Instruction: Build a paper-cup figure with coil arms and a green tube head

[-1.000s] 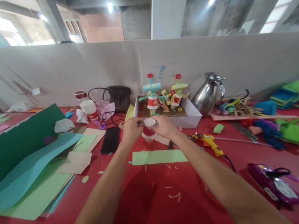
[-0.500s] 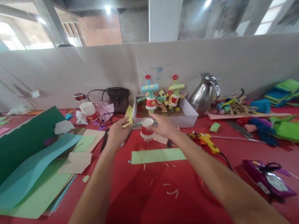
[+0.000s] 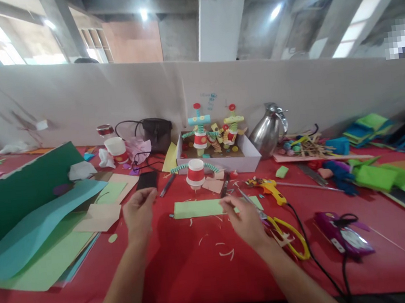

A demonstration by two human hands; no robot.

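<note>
The light green paper strip (image 3: 194, 209) lies flat on the red surface (image 3: 187, 278), its long axis running left to right between the person's two hands. The right hand (image 3: 243, 217) is nearer: its curled fingers reach over the strip's right half, the grip loosely parted with nothing visible in it (whether a fingertip touches the paper, I cannot tell). The left hand (image 3: 140, 216) hangs just beyond the strip's left end, near the phone (image 3: 146, 180); its fingers are bunched, and I cannot tell whether that grip is fully together. Yellow-handled scissors (image 3: 303, 247) lie just right of the right hand, blades angled toward the strip. Beyond the strip stands a red-and-white paper-cup figure (image 3: 195, 174), its green spring arms spread sideways.
</note>
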